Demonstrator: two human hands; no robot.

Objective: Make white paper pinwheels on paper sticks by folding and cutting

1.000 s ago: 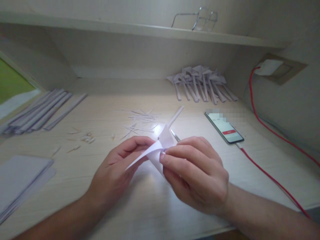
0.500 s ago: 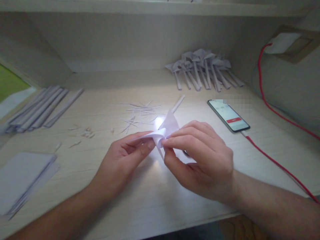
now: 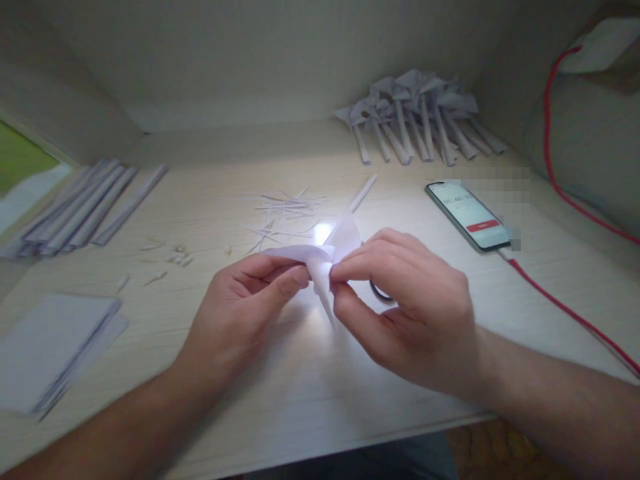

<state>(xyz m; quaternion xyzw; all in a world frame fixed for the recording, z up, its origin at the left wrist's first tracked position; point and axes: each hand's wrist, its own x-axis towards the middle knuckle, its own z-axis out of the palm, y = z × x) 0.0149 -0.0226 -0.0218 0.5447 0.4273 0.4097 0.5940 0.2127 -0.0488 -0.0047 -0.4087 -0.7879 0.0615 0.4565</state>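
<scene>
While the left hand (image 3: 250,303) holds one vane (image 3: 295,252) of the paper pinwheel (image 3: 320,263) between thumb and fingers, the right hand (image 3: 410,300) pinches its centre, the pinwheel sitting between both. Assembly of this unit appears partial. Beyond the right hand, piled pinwheels (image 3: 425,123) appear complete; left of the left hand, paper tubes (image 3: 83,210) and sheets (image 3: 60,347) remain unassembled. Compared with one second ago, the vane lies above the left thumb instead of covering it.

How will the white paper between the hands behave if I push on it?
Probably flexible: one flap of the white paper curves over the left hand. It should be light, since it looks like thin sheet. A hard push may crease it near the right hand, where fingertips pinch it.
</scene>
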